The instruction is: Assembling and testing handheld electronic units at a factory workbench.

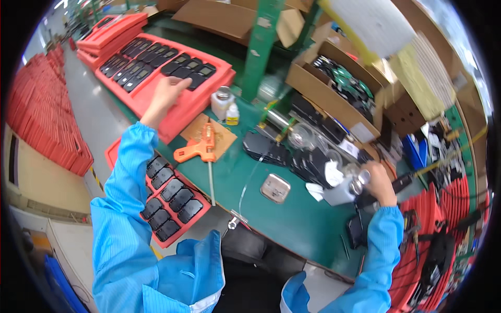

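Observation:
My left hand (168, 94) reaches out over a red tray (183, 110) that holds several black plastic parts (183, 70). Its fingers touch the tray's near row of parts; I cannot tell if it grips one. My right hand (377, 180) is on the right of the green bench (292, 219), closed around a small shiny metal piece (357, 182) beside a white cloth (334, 175). Both arms wear blue sleeves.
An orange glue gun (201, 148) lies on a cardboard piece near two small white bottles (225, 107). A small metal dish (275, 188) sits mid-bench. Another red tray of black parts (169, 201) is at the lower left. Cardboard boxes (339, 86) and a green post (263, 47) stand behind.

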Tool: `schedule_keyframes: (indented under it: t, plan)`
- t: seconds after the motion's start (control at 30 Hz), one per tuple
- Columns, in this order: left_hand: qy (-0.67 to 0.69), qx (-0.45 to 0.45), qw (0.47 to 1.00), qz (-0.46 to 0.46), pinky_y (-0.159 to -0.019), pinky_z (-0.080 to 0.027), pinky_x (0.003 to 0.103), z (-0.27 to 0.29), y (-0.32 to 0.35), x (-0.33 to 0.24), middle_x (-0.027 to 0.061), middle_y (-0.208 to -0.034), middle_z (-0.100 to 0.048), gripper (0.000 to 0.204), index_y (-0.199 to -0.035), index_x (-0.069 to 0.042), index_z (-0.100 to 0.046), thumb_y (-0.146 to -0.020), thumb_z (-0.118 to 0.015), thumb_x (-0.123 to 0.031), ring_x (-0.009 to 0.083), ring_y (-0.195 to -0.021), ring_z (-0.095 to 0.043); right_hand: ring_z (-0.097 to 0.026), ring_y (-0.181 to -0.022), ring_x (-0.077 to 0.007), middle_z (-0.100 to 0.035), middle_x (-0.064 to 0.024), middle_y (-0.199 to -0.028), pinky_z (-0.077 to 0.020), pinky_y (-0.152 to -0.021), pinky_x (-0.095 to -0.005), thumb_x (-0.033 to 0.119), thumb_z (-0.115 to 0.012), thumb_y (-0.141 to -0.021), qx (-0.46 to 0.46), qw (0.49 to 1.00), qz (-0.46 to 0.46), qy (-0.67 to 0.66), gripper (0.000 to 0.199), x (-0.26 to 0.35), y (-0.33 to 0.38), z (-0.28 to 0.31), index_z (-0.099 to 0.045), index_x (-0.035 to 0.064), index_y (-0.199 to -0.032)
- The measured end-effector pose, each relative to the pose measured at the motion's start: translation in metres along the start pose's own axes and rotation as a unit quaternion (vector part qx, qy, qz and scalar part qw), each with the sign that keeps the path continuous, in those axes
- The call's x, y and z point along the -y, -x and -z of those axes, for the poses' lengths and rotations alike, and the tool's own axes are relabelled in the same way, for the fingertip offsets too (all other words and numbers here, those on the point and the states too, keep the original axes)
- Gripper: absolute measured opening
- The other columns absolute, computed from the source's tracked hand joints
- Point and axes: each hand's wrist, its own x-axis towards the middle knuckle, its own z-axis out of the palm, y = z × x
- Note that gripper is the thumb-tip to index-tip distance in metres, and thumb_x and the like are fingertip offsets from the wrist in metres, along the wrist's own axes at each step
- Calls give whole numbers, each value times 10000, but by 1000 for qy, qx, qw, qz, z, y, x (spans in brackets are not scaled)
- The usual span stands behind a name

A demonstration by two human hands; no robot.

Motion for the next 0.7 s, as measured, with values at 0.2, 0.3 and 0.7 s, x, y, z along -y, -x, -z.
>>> schedule_keyframes:
  t: [0.2,0.3,0.7]
  plan:
    - [-128,-70,989,-18,-824,-587,396,-34,-50,15,255,-1101,-747,832,-1280,118,-644,-850,-814,-574,300,-955,-736,-648,-1013,-448,-675,-231,-1001,-541,-882,-497,5,-703,-787,73,996,-50,32,219,-2,-12,14,-710,13,-1005]
    - [-244,-127,956,-106,-866,-584,437,-41,-47,12,274,-1123,-738,904,-1310,118,-605,-820,-826,-609,367,-987,-735,-659,-1003,-447,-692,-238,-993,-547,-863,-493,25,-723,-790,82,996,-24,8,187,9,-12,33,-714,8,-976]
    - [-202,-101,963,-144,-926,-546,418,-23,-106,34,248,-1047,-758,710,-1227,68,-679,-858,-812,-525,365,-1020,-740,-703,-993,-438,-731,-261,-1043,-564,-849,-450,-39,-639,-863,-58,997,-48,-34,229,29,29,49,-748,-21,-1063]
